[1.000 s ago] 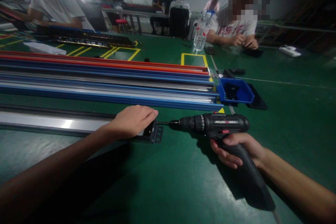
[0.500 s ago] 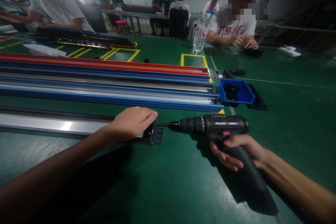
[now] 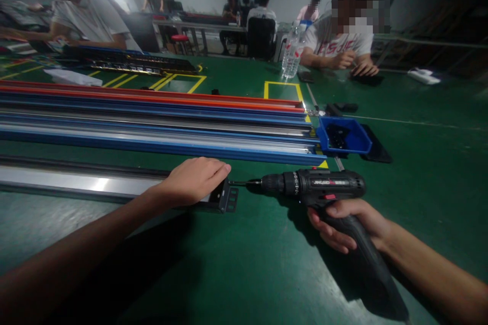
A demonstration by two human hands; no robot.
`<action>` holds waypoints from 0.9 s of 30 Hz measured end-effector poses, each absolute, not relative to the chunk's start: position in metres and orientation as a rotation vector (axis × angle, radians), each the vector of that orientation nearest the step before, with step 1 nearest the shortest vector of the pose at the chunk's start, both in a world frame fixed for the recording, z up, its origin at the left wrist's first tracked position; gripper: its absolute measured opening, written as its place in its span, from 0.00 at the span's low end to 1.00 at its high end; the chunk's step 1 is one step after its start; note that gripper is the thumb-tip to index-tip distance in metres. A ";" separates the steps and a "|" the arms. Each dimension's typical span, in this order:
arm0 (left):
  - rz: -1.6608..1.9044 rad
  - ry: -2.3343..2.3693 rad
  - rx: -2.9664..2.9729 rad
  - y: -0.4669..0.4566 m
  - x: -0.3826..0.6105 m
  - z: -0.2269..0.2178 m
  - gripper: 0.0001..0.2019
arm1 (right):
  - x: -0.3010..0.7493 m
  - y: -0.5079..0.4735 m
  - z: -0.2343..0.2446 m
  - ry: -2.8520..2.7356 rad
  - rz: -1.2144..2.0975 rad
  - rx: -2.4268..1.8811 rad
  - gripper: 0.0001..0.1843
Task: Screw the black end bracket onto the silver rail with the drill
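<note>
My right hand (image 3: 346, 223) is wrapped round the handle of a black power drill (image 3: 328, 184), which lies on its side pointing left. The drill's long bit (image 3: 240, 183) reaches the end of a dark-edged metal profile (image 3: 87, 181). At that end sits a black slotted bracket (image 3: 231, 200). My left hand (image 3: 196, 180) rests over the top of the profile's end, its fingers closed about it; the fingertips on the far side are hidden. The bit's tip meets the end plate beside my left fingertips.
Blue profiles (image 3: 229, 150) and an orange profile (image 3: 213, 99) lie beyond. A blue bin (image 3: 364, 142) holds small black parts. Farther back stand water bottles (image 3: 292, 56), and a person in a white shirt (image 3: 337, 43) sits across the green table (image 3: 430, 172).
The view has shifted slightly, so everything sits a little lower and to the right. Both hands, the drill and the profile keep their places relative to each other.
</note>
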State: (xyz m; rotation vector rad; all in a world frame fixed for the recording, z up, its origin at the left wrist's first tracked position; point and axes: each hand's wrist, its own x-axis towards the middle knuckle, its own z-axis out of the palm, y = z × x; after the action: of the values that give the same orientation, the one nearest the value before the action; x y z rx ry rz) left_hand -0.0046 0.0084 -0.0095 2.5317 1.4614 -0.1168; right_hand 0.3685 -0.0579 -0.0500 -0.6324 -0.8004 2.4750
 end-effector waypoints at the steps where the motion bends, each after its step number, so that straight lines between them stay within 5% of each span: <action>1: -0.116 1.462 2.539 0.009 -0.005 -0.010 0.28 | 0.369 -0.058 -0.050 -0.800 2.476 -0.632 0.16; 27: -0.073 1.452 2.489 0.006 -0.004 -0.003 0.28 | 0.368 -0.057 -0.050 -0.867 2.448 -0.655 0.16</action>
State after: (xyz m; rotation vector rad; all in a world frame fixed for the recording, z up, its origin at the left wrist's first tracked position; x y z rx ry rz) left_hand -0.0036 0.0059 -0.0031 2.4891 1.4518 -0.0727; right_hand 0.3676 -0.0573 -0.0501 -0.6551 -0.8666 2.4485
